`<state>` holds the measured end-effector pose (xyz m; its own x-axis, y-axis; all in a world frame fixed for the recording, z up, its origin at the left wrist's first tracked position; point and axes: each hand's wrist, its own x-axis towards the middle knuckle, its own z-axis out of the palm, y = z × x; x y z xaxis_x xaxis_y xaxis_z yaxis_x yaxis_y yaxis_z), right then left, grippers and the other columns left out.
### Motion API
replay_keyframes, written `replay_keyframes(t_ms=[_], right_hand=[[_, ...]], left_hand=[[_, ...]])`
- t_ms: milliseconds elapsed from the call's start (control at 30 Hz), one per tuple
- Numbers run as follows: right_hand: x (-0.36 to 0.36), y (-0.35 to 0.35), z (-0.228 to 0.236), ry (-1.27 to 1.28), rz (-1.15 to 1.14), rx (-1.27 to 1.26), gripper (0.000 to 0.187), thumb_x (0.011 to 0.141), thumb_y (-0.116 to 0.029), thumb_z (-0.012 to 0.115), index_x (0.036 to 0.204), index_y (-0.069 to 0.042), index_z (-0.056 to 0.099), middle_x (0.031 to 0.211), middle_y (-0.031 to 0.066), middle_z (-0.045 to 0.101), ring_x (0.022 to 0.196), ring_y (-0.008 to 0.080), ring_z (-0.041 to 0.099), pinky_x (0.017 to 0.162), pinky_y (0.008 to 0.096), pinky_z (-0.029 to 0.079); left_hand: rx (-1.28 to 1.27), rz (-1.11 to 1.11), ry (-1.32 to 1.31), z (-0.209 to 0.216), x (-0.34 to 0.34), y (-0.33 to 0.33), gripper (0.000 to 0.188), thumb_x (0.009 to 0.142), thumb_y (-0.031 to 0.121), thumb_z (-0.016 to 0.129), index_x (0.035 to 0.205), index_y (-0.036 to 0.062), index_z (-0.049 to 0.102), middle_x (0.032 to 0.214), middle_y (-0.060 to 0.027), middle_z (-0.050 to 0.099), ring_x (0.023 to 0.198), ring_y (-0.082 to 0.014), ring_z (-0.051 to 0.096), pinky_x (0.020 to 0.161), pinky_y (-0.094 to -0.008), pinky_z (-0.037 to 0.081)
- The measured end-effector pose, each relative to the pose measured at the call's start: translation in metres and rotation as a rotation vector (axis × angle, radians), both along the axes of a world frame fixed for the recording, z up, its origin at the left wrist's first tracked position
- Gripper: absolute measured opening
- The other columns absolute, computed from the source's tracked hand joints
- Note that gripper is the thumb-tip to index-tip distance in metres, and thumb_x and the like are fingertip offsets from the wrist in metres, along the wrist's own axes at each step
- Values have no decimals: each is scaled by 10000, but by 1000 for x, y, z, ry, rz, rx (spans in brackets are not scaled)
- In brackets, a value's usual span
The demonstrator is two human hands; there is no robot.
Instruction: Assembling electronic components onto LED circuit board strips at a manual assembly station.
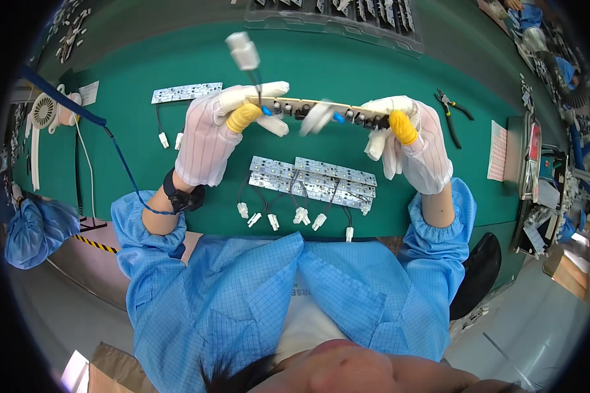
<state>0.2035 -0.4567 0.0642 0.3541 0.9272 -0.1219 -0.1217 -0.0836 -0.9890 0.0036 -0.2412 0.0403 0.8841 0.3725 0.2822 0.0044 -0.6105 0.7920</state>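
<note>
Between my two gloved hands, a long narrow circuit board strip (328,112) is held edge-on above the mat. My left hand (224,121) grips its left end, thumb in a yellow finger cot; my right hand (410,134), also with a yellow cot, grips the right end. Dark components and blue parts line the strip's near side. A white connector (244,51) on a dark wire stands up by my left fingers; another white connector (317,118), blurred, hangs before the strip's middle. Below lie several overlapping LED boards (311,180) with wired white connectors.
One more LED board (187,92) lies at the left on the green mat (144,62). Black-handled cutters (451,114) lie right of my right hand. A clear tray (334,33) of boards stands at the back. A blue coiled cord (121,154) runs to my left wristband. A small fan (49,110) stands far left.
</note>
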Motion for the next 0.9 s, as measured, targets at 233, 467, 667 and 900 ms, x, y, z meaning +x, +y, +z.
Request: replay_keyframes(t_ms=[233,467,667,900], right_hand=[[9,-7,-15,36,92,-38,502,957,-405,485,1147,58,524,705,48,592,425,25,447,468,146,391],[-11,13,16,-34,18,110,532,908,-357,590,1243,45,496,813,53,625,441,19,462,410,150,351],[-12,-2,7,-719,239,-155,625,718,-48,744,1295,-105,513,1039,97,637,797,177,659,673,276,543],[-52,-25,-6,-1239,479,-460,659,685,-35,714,1296,-130,486,1067,128,592,873,305,610,775,389,504]], left_hand=[[-382,-70,109,1,-4,9,553,983,454,419,1208,-17,599,730,-86,691,809,-139,659,862,-298,460],[-780,-201,-26,16,5,-11,591,946,477,505,1303,7,513,1054,-119,676,968,-161,635,918,-318,451],[-555,107,100,19,-10,51,261,948,251,541,999,39,686,936,-75,674,812,-125,629,718,-291,503],[425,454,403,-18,-35,123,186,860,126,564,975,114,710,964,-73,687,898,-270,610,836,-359,472]])
